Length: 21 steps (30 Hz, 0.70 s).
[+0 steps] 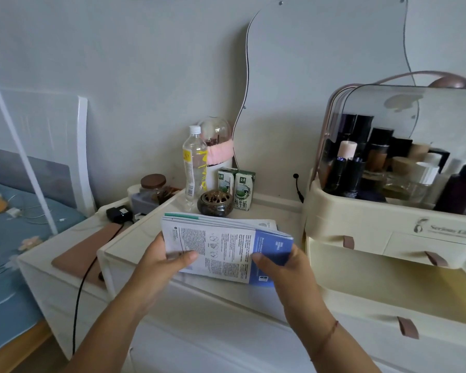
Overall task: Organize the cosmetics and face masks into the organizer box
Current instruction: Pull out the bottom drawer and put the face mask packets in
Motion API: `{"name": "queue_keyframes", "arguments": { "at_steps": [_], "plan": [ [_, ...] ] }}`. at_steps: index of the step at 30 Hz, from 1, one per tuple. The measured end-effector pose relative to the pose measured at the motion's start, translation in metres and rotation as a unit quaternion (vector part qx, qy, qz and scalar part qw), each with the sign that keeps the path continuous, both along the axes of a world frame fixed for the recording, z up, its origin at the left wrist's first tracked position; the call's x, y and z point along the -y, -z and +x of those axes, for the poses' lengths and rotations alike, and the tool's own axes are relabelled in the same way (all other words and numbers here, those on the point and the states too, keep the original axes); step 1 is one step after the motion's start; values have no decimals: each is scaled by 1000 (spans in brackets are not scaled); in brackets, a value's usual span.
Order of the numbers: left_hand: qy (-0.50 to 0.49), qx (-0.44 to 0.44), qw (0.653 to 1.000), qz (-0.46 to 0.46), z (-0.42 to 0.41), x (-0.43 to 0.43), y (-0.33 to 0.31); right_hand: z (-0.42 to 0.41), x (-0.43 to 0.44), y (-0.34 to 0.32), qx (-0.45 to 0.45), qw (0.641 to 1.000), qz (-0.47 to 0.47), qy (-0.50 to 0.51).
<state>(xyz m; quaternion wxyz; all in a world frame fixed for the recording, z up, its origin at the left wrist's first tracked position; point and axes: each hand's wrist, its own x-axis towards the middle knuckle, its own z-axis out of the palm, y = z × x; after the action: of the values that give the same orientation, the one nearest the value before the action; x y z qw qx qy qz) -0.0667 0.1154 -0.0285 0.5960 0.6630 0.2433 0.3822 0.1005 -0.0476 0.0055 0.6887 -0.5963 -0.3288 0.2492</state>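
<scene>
the left hand (pixel 164 258) and right hand (pixel 283 267) have fingers (pixel 184 256) clamped on the face masks (pixel 215 246), just left of the organizer box (pixel 361 211). the pile looks loose, so some could slip out before reaching its open drawer (pixel 374 325).

Fanned stack of face masks (pixel 221 246), flat white sachets with blue ends, print up, held just left of cream organizer box (pixel 361 211): clear lid (pixel 414 109) raised, cosmetics (pixel 374 168) upright inside, bottom drawer (pixel 374 319) pulled out.

The milk carton (pixel 244 190) reads "纯牛奶", and the organizer box (pixel 361 216) front "Serious Life".
</scene>
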Motion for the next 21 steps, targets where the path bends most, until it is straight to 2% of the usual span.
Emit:
{"name": "queue_keyframes", "arguments": {
  "at_steps": [3, 9, 12, 16, 19, 21],
  "plan": [
    [-6, 6, 1000, 19, -3, 4, -2, -2, 3, -1, 27, 999, 12, 22],
    [-21, -6, 1000, 7, 0, 16, 3, -9, 13, 6, 58, 997, -28, 46],
    [-33, 20, 998, 42, 2, 27, -22, -11, 25, -9, 114, 991, -4, 64],
    [6, 68, 993, 96, 30, 57, -68, 18, 61, -43, 196, 973, 10, 120],
    [-28, 1, 992, 120, 75, 90, -82, 56, 93, -56, 172, 966, -32, 191],
    [-19, -79, 990, 118, 103, 111, -81, 82, 112, -56, 156, 955, -123, 219]
  ]
}}
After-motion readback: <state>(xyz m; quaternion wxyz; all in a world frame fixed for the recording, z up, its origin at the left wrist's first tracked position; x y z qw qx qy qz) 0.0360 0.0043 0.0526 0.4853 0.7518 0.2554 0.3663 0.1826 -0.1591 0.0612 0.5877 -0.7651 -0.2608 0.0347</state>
